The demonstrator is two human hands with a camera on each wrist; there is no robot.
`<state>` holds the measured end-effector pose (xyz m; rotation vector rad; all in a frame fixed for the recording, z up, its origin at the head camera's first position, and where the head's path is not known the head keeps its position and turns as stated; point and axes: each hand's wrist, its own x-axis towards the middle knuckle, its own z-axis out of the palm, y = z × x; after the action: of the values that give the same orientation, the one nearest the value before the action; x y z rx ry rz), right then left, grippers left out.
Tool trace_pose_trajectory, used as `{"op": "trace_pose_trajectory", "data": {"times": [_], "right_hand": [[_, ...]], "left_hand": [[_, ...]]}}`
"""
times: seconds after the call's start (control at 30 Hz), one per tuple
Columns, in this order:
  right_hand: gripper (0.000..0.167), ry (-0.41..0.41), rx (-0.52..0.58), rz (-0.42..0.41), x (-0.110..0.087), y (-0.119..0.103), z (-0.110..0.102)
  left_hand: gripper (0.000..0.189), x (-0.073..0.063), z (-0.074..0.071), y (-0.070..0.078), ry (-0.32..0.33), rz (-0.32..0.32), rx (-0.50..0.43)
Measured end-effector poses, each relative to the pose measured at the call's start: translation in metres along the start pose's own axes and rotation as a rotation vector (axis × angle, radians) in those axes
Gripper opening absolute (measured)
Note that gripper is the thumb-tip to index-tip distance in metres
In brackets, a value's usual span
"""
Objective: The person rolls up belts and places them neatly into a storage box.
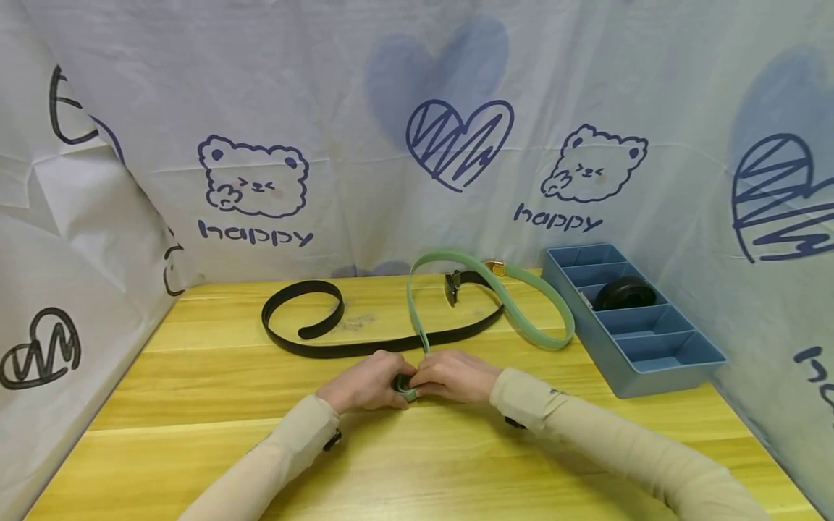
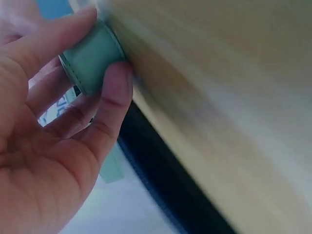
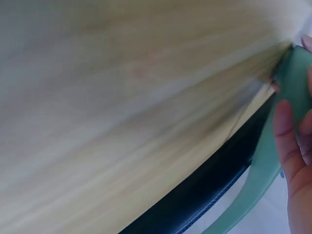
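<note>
A light green belt (image 1: 510, 310) lies partly coiled on the table, its gold buckle (image 1: 496, 267) at the back. My left hand (image 1: 369, 381) holds the rolled end of this belt on edge, thumb and fingers around the small coil (image 2: 95, 57). From the other side my right hand (image 1: 456, 376) grips the same belt beside the roll; in the right wrist view its fingers (image 3: 287, 129) lie against the strap, partly cut off by the frame edge. Behind both hands stretches a black belt (image 1: 365, 349), curled at its left end, with a dark buckle (image 1: 452, 288) at the other.
A blue divided box (image 1: 589, 347) stands at the right of the wooden table (image 1: 215, 376). One of its compartments holds a rolled black belt (image 1: 624, 293). White printed cloth (image 1: 352, 108) hangs behind the table and along its sides.
</note>
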<state>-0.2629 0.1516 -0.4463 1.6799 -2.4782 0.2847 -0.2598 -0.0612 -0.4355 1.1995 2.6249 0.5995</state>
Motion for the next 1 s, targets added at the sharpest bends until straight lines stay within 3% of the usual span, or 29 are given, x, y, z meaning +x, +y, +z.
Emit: {"op": "trace_pose_trajectory", "data": {"times": [0.23, 0.47, 0.63, 0.87, 1.0], "right_hand": [[0.017, -0.021, 0.025, -0.027, 0.003, 0.000, -0.003], [0.025, -0.083, 0.092, 0.039, -0.006, 0.006, -0.005], [0.028, -0.104, 0.158, 0.075, -0.008, 0.006, -0.003], [0.027, -0.084, 0.076, 0.029, -0.011, 0.010, 0.002], [0.019, -0.080, 0.068, 0.091, -0.012, 0.018, -0.002]], "left_hand": [[0.024, 0.000, 0.001, 0.010, 0.034, -0.043, 0.026], [0.016, 0.001, -0.002, 0.011, -0.034, -0.019, 0.044], [0.021, -0.001, -0.001, 0.011, -0.011, -0.057, 0.058], [0.019, -0.001, -0.001, 0.014, -0.016, -0.057, 0.083], [0.020, 0.001, -0.001, 0.014, -0.018, -0.047, 0.107]]}}
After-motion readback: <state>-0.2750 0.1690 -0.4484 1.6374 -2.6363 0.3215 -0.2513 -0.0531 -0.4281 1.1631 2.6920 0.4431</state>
